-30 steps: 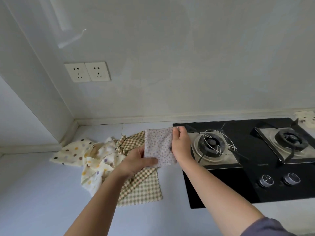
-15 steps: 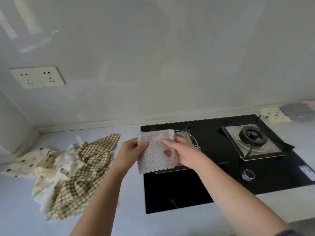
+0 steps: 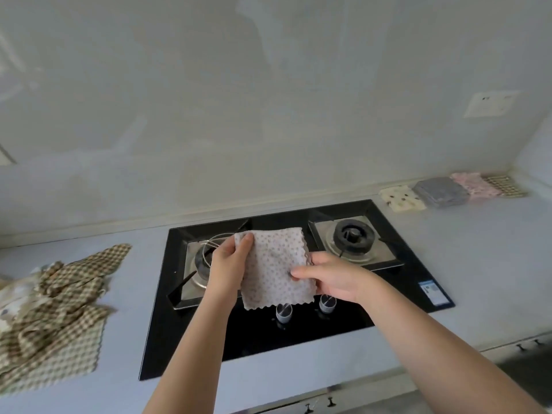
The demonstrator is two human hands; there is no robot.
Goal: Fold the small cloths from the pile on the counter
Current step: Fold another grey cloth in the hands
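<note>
1. Far left, the pile (image 3: 53, 321) sits rumpled on the counter (image 3: 478, 264), a brown checked cloth (image 3: 98, 261) draped on top. A second ago both hands worked right over it. Now it has slipped to the frame's edge, blurred, and several pieces still look unfolded.
2. Next, the left hand (image 3: 227, 264). It pinches the top left corner of the spotted cloth (image 3: 274, 270), thumb on the front face and fingers tucked behind. A firm, closed hold.
3. Centre stage is the spotted cloth itself. It hangs in the air between the two hands, over the black hob (image 3: 185, 339) and between the two burners. Its scalloped lower edge dangles just above the knobs (image 3: 283, 312), and only the hands look to be touching it. A second ago it was at the hob's left edge, so it has travelled rightward.
4. The right hand (image 3: 334, 276) clamps the cloth's right edge about halfway down. The thumb lies flat across the front and the fingers curl behind.
5. Far right, and new to the view, is a row of folded cloths (image 3: 440, 192) against the wall: cream spotted, grey, pink, then checked. My read is that this piece is already folded down and is being carried across to join that row. Then it is back to the pile for the next one.
</note>
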